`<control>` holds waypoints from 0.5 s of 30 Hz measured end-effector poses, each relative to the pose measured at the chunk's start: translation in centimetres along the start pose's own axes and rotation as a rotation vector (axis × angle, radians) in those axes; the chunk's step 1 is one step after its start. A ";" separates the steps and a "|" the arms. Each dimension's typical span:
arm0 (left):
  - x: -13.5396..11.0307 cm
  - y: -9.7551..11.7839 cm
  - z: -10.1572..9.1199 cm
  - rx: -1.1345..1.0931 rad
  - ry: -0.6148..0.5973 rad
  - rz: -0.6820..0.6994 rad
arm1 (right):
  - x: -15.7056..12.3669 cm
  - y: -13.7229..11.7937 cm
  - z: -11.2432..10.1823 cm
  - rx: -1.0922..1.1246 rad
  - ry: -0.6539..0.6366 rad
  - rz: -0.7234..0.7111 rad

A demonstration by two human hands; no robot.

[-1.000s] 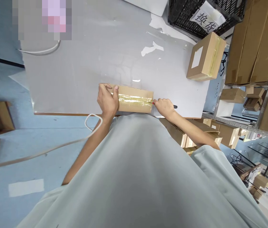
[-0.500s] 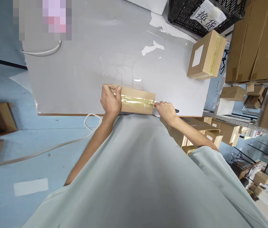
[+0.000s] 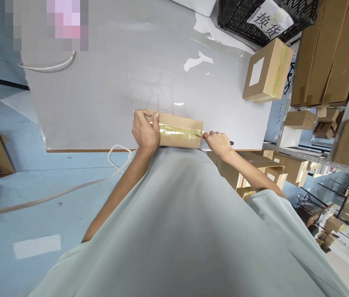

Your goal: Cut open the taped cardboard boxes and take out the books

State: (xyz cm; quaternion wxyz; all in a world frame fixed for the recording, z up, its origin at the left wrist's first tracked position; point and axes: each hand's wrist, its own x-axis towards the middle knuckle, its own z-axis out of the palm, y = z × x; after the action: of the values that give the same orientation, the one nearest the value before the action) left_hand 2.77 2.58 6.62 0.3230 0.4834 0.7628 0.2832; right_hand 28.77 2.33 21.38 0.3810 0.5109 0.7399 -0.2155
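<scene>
A small cardboard box (image 3: 180,119) lies at the near edge of the grey table, close against my shirt, with shiny yellowish tape along its top. My left hand (image 3: 146,131) is closed around the box's left end, its thumb on the top face. At the opposite end, my right hand (image 3: 219,144) is wrapped around what looks like a utility knife (image 3: 231,143). Its dark handle end sticks out behind the fist, and a bit of red shows in front. The tip is at the taped right edge of the box; the blade itself is hard to make out.
A larger taped carton (image 3: 259,88) stands at the table's right side, beside a black plastic crate (image 3: 236,24) with a paper sign. White scraps (image 3: 197,62) lie on the tabletop (image 3: 100,90). A white cable (image 3: 69,192) hangs at the left. Shelves with cartons (image 3: 301,119) stand right.
The view has shifted slightly. My right hand with the knife has drawn back a little to the right at the box's end. My left hand keeps its grip.
</scene>
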 end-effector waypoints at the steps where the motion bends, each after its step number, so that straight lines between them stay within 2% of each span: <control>1: 0.0 0.1 -0.1 0.007 -0.001 -0.005 | 0.0 -0.1 0.0 -0.004 -0.006 0.002; 7: -0.3 1.0 -0.4 0.034 -0.014 -0.031 | -0.4 -1.8 -0.9 -0.029 0.006 0.011; 11: -0.2 0.7 -0.3 0.026 -0.007 -0.013 | 0.1 -3.2 -1.3 -0.030 0.029 0.036; 13: -0.1 0.4 -0.3 0.023 0.002 0.005 | 0.0 -3.0 -1.1 -0.008 0.040 0.035; 15: 0.0 0.1 -0.5 0.020 0.003 0.024 | -0.8 -1.6 -0.6 0.056 0.044 0.024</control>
State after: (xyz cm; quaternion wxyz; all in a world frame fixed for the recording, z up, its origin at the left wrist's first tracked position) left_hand 2.46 2.56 6.98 0.3134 0.4951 0.7604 0.2800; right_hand 27.26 1.67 22.21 0.3529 0.5348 0.7355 -0.2202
